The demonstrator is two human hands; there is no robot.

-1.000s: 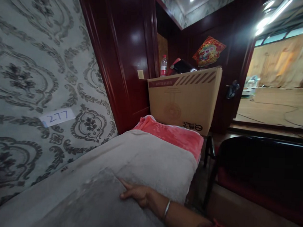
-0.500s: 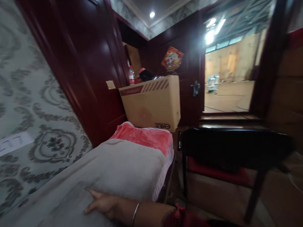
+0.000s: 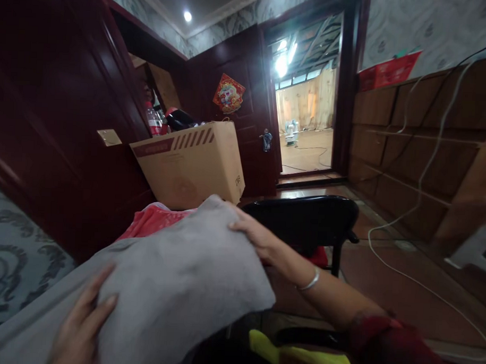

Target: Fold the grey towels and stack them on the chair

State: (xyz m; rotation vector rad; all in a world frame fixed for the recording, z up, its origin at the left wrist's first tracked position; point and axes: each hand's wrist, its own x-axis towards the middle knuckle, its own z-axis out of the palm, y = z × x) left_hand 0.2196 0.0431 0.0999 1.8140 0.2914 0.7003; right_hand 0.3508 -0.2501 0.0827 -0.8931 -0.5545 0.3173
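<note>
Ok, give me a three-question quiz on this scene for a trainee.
1. True or false: the left hand and the right hand both touch the grey blanket.
2. What shows from under the grey blanket's far end? A) a pink blanket B) a green towel C) a newspaper
3. Complete: the bangle is on the ___ wrist.
Key: 1 true; 2 A; 3 right.
</note>
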